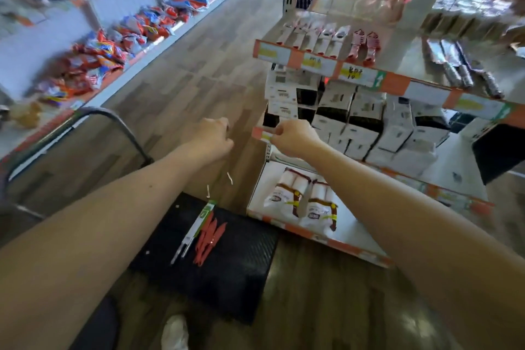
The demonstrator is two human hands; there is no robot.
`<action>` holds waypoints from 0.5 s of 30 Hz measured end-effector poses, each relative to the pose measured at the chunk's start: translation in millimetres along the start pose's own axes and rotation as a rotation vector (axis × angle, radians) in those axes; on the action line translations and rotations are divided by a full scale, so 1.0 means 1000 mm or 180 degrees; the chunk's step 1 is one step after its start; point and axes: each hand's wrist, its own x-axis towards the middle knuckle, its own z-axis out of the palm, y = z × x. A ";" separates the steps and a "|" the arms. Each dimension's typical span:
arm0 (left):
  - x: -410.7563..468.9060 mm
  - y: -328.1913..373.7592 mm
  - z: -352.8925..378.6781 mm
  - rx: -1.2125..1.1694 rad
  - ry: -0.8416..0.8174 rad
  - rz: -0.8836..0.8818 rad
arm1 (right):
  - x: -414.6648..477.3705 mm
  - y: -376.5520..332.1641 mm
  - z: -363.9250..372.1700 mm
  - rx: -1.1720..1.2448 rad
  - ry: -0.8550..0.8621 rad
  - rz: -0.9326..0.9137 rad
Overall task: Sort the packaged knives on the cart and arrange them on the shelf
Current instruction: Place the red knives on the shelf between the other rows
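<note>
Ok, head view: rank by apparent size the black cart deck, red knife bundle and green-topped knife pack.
Largest: black ribbed cart deck. Then red knife bundle and slim green-topped knife pack, too alike to rank.

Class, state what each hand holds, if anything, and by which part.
The right hand appears to pinch the red-and-yellow label strip at its right end. The left hand is curled; nothing shows in it.

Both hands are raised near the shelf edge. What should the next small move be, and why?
Probably lower the left hand to the red packaged knives on the cart and grip one: they lie loose there, neither hand visibly holds a knife, and the right hand is at the shelf's price strip.
</note>
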 end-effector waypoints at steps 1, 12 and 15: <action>0.004 -0.014 0.005 0.0034 -0.0049 -0.0012 | 0.006 -0.006 0.013 -0.0004 -0.0053 0.0019; 0.059 -0.160 0.121 -0.0205 -0.0745 0.0351 | 0.077 -0.033 0.176 0.0106 -0.0449 0.0916; 0.067 -0.187 0.175 -0.0305 -0.0960 0.0388 | 0.089 -0.024 0.228 0.0131 -0.0637 0.1054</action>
